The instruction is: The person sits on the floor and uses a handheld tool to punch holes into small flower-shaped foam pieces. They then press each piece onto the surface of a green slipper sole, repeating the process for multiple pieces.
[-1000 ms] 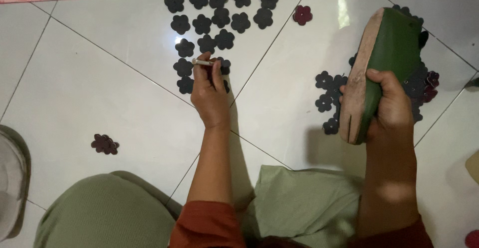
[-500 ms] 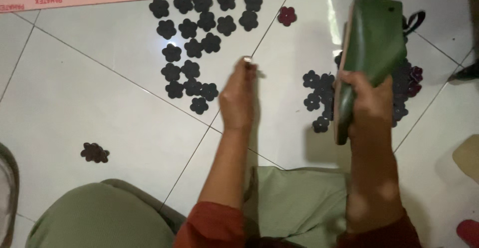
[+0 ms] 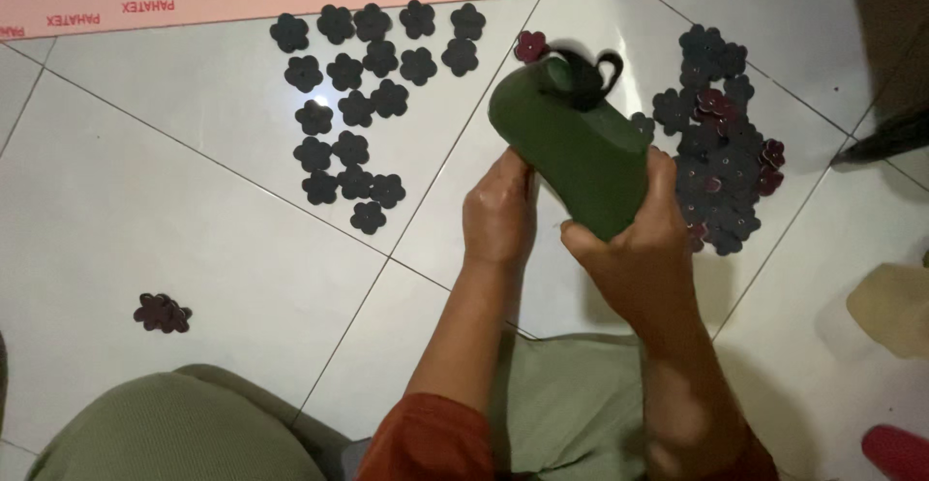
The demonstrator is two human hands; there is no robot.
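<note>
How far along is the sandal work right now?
Done: dark flower cutouts lie spread singly on the tiled floor, more heaped at right. In hand: the right hand grips the green sandal, the left hand at its edge. Left: no flower shows on the sandal.

You are holding a dark green sandal point(image 3: 576, 147) above a white tiled floor, right of the scene's centre. Its smooth green sole faces up toward you, tilted, with the rounded end pointing far and left. A black strap loops out at the far end. Your right hand point(image 3: 644, 249) grips its near end from below; your left hand point(image 3: 500, 212) touches its left edge.
</note>
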